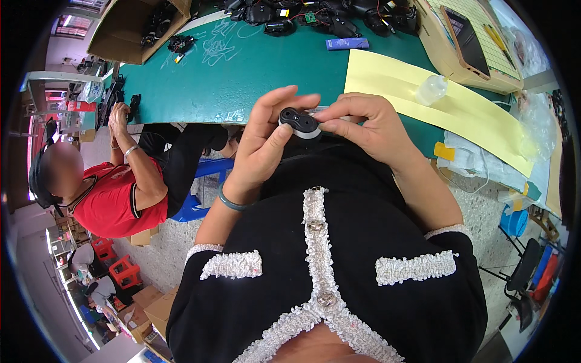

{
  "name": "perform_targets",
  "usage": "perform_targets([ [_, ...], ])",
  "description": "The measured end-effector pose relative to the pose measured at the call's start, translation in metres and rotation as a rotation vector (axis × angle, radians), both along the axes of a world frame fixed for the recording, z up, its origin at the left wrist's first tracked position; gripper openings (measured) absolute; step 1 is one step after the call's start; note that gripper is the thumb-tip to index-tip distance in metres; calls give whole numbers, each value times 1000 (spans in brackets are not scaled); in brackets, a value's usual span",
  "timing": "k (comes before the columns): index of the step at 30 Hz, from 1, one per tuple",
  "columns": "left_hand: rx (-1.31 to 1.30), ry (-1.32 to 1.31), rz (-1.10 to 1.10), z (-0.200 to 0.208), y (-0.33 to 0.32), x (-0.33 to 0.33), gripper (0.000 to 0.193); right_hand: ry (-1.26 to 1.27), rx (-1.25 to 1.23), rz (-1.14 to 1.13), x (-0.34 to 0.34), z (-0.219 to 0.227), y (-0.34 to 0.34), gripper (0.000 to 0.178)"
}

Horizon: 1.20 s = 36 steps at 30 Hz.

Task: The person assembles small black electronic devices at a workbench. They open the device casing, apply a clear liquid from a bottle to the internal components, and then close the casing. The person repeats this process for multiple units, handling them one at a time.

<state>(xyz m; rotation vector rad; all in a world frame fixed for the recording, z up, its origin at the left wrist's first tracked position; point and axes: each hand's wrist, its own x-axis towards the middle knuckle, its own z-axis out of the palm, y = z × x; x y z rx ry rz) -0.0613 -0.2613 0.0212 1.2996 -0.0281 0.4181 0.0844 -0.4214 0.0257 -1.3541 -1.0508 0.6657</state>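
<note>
A small black device with rounded ends, two round holes in its top and a pale lower side is held over the near edge of the green table. My left hand grips it from the left, thumb on the near side and fingers behind. My right hand pinches thumb and forefinger at the device's right end. Whether some small part sits between those fingertips, I cannot make out. A clear, shiny bit shows just behind the device.
On the green table, a heap of black devices with wires lies at the back. Yellow paper carries a translucent bottle. A purple box, cardboard box and phone are around. A co-worker sits left.
</note>
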Motion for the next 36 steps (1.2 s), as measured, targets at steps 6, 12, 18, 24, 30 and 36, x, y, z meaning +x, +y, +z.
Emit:
perform_targets([
  [6, 113, 177, 291, -20, 3, 3, 35, 81, 54, -177, -12, -12, 10, 13],
  [12, 436, 194, 380, -8, -4, 1, 49, 81, 133, -282, -29, -15, 21, 12],
  [18, 405, 196, 256, -7, 4, 0, 70, 20, 150, -240, -28, -4, 23, 13],
  [24, 322, 222, 198, 0, 2, 0, 62, -153, 13, -189, -20, 5, 14, 14],
  [30, 813, 262, 290, 6, 12, -2, 57, -665, 15, -135, 3, 10, 6, 15],
  [36, 893, 288, 319, 10, 11, -1, 56, -945, -74, -170, 3, 24, -2, 9],
])
